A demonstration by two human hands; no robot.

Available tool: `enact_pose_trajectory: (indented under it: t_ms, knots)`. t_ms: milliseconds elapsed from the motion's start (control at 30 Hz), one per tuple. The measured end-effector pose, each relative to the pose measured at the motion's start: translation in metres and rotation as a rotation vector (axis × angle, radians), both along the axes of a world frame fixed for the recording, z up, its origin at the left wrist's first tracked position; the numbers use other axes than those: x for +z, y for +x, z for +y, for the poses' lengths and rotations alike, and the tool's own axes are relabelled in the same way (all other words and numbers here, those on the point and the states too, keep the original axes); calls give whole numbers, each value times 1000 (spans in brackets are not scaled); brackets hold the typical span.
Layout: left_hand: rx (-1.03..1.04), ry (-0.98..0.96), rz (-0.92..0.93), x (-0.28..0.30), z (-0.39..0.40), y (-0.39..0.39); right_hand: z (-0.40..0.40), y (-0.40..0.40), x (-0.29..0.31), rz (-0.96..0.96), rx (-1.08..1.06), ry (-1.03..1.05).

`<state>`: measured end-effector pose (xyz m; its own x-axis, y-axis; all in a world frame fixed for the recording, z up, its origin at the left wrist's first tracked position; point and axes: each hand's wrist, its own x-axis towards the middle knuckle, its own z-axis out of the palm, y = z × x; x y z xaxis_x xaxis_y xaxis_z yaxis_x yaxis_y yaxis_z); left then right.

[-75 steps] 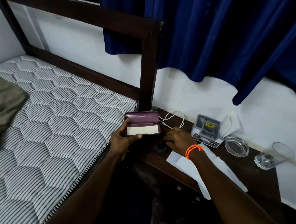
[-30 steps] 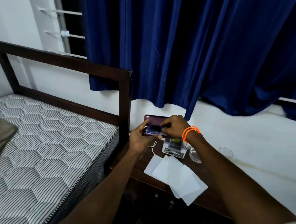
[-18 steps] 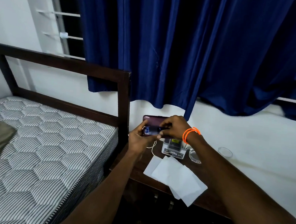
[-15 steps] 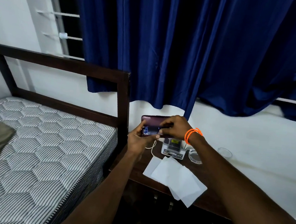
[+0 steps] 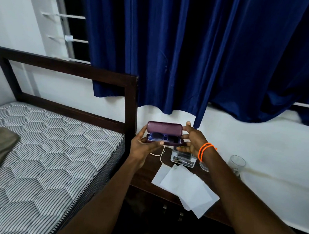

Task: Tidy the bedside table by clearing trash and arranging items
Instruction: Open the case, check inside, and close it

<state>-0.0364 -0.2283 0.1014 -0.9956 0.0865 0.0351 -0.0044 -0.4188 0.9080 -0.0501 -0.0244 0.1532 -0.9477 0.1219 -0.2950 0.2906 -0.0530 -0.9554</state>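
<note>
I hold an open purple glasses case above the dark wooden bedside table. Dark glasses lie inside its lower half. My left hand grips the case's bottom left end. My right hand, with orange bands at the wrist, has its fingers spread at the case's right end, one fingertip against the lid. White sheets of paper lie on the table's front part. A white cable trails below the case.
A small grey box stands at the table's back, a glass ashtray partly hidden behind my right wrist, a drinking glass further right. The bed's mattress and dark headboard are at left. Blue curtains hang behind.
The right hand has drawn back from inside the case to its right end, fingers spread, leaving the glasses lying in the case. The lid stands further open.
</note>
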Motion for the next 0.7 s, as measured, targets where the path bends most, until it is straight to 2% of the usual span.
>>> enact_pose_trajectory:
  t_ms: [333, 700]
  knots:
    - [31, 31, -46, -8, -5, -8, -4, -2, -2, -89, 0, -113]
    - [13, 125, -119, -8, -4, -16, 3, -9, -20, 8, 42, -107]
